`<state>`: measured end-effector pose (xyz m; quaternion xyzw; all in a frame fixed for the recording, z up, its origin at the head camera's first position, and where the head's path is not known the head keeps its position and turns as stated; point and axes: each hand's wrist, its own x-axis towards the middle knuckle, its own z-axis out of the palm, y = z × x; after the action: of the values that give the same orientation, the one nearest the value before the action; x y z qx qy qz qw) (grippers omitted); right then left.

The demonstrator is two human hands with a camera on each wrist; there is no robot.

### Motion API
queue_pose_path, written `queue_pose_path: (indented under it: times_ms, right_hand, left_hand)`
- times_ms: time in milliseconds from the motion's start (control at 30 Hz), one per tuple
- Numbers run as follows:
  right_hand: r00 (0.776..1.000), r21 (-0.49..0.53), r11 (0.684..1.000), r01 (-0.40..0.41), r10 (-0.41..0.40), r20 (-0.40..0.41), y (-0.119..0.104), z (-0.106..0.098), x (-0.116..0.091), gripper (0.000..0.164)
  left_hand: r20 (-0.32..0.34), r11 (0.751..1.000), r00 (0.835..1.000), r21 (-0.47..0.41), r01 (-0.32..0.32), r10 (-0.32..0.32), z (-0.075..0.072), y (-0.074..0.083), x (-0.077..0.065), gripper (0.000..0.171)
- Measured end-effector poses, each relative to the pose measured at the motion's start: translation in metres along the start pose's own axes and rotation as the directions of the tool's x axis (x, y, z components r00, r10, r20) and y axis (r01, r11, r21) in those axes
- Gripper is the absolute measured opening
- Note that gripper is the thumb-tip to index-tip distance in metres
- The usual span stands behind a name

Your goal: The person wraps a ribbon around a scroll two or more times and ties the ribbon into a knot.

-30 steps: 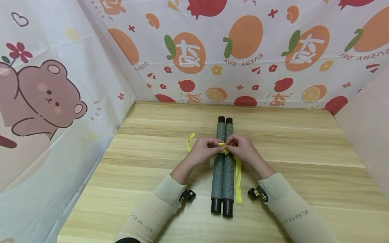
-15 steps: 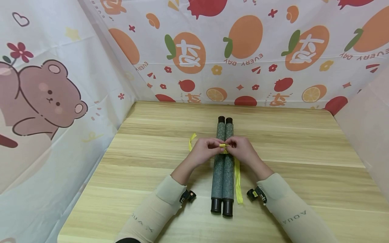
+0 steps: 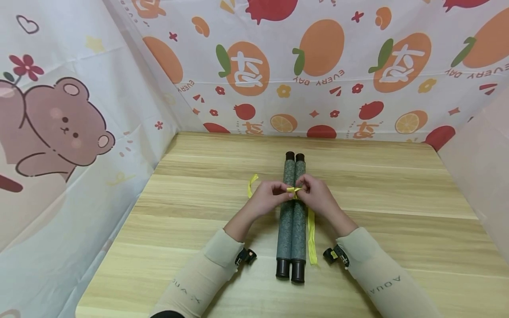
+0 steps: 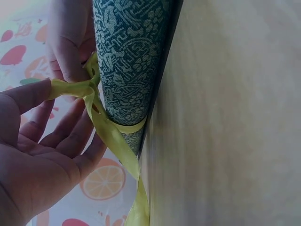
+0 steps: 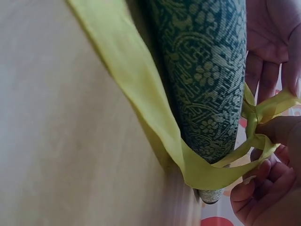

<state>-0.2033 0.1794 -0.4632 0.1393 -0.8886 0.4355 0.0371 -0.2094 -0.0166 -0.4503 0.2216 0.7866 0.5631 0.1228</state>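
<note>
A hanging scroll [image 3: 285, 229], rolled from both ends into two green patterned rolls with dark end knobs, lies lengthwise on the table. A yellow ribbon [image 4: 115, 143] passes round its middle and crosses in a knot on top. My left hand [image 3: 267, 197] pinches one part of the ribbon between thumb and fingertips, left of the knot. On the other side my right hand [image 3: 317, 195] pinches a loop of it, as the right wrist view shows. One loose ribbon tail [image 3: 312, 238] hangs down along the right roll; another curls out beyond my left hand.
The wooden table [image 3: 191, 207] extends on both sides of the scroll. A fruit-printed cloth [image 3: 286, 66] hangs along the back edge, and a bear-printed cloth [image 3: 75, 128] hangs at the left.
My right fingertips have shifted at the knot, and more ribbon now shows stretched between the hands. The right tail has drawn slightly upward. The scroll stays in place.
</note>
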Motion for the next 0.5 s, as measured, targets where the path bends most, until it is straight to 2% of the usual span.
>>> queue_pose_path:
  times_ms: [333,500]
  right_hand:
    - [1.000,-0.028,1.000,-0.015,0.014,-0.023,-0.001,0.002,-0.003,0.018]
    - [0.999,0.008,1.000,-0.027,0.027,-0.030,-0.001,0.000,-0.003,0.019]
  left_hand:
    - [0.011,1.000,1.000,0.010,0.003,-0.003,0.000,0.000,-0.001,0.018]
    - [0.028,1.000,1.000,0.018,0.004,-0.004,-0.004,0.022,-0.010,0.016]
